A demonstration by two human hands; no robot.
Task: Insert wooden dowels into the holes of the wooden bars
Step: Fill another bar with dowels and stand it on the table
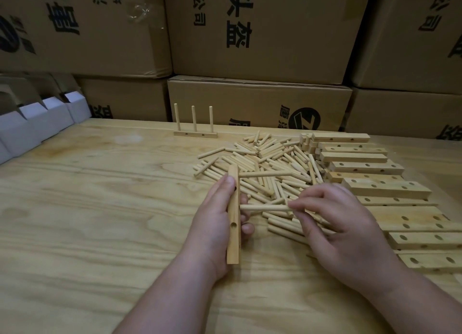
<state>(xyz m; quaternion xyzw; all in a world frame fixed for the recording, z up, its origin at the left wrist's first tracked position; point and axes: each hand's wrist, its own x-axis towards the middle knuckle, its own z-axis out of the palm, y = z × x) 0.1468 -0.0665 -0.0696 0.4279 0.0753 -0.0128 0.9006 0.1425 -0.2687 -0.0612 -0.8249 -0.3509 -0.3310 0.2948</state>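
The left grip clasps a bar; the right grip pinches a dowel at its middle hole. Loose dowels lie behind the bar, on the bench.

Pretty dim workspace, light's soft and kind of low. The desk is pale plywood with big swirly grain. Behind it is a wall of stacked cardboard boxes printed with black Chinese characters, and some white folded cartons sit at the far left edge.
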